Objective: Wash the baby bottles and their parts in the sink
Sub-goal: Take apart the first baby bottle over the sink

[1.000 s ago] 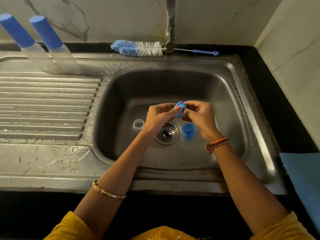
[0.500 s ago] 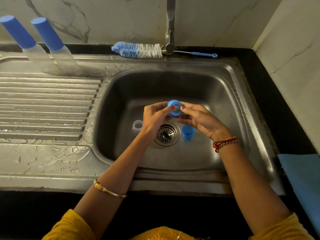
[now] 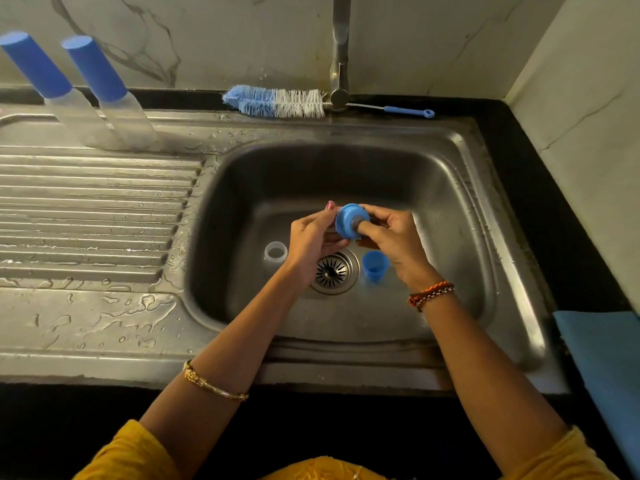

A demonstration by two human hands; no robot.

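Over the steel sink [image 3: 460, 216] I hold a round blue bottle collar [image 3: 348, 220] between both hands. My left hand [image 3: 313, 239] pinches its left rim. My right hand [image 3: 393, 233] grips it from the right, with a finger pushed into its centre hole. On the sink floor a blue cap [image 3: 374, 266] stands right of the drain [image 3: 333, 270], and a clear ring-shaped part [image 3: 275, 253] lies left of it. Two capped baby bottles [image 3: 100, 95] stand at the back left of the drainboard.
A blue-and-white bottle brush [image 3: 277, 102] lies behind the basin at the foot of the tap [image 3: 340, 64]. The ribbed drainboard [image 3: 90, 216] on the left is wet. A blue cloth [image 3: 602, 358] lies on the dark counter at the right.
The blue collar has been turned between my hands so its round face shows. My right hand's finger now pokes into its centre hole.
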